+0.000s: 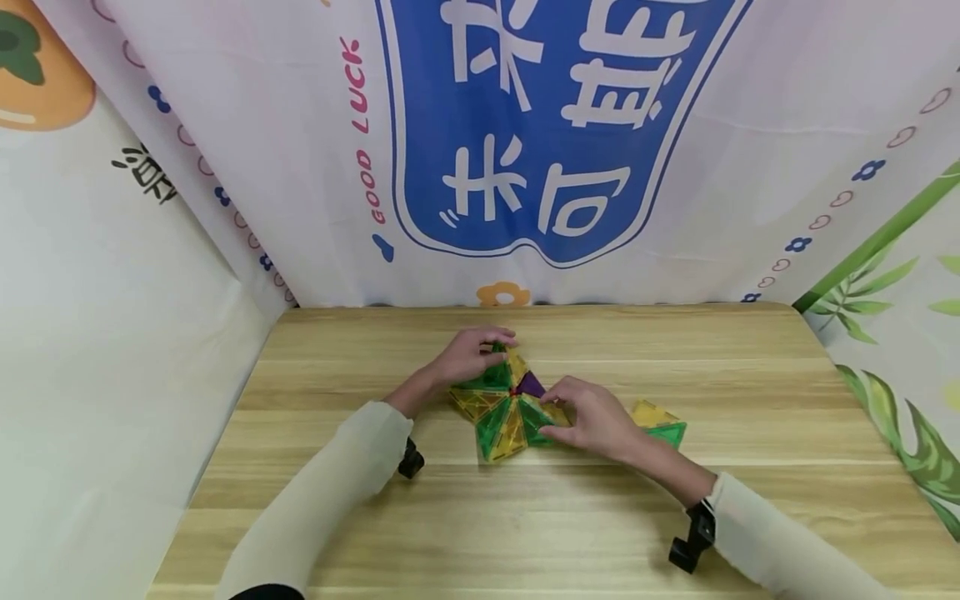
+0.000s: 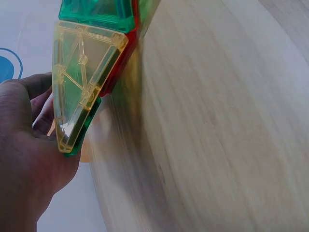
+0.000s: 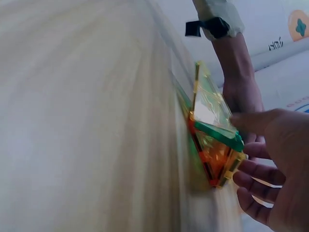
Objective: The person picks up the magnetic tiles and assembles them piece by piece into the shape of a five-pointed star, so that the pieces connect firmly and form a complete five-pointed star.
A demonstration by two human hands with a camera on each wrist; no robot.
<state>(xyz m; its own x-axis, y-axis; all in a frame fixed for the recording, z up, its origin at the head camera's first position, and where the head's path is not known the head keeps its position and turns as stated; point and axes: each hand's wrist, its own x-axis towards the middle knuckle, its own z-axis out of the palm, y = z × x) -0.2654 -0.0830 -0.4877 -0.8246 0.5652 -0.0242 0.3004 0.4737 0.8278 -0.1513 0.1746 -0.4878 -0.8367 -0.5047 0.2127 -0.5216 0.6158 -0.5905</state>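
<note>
Translucent triangular magnetic tiles form a raised star-shaped build on the table, with green tiles and yellow tiles alternating around a small red middle. One purple tile is at its right side. My left hand grips a green tile at the far-left point, thumb and fingers either side. On the right, my right hand pinches a point of the build between thumb and fingers. A yellow tile stands beside that thumb, above a green tile's edge. Red tile edges show underneath.
A yellow tile and a green tile lie apart, just behind the right forearm. Black wrist cameras hang below both wrists. The wooden table ends at a printed cloth at the back.
</note>
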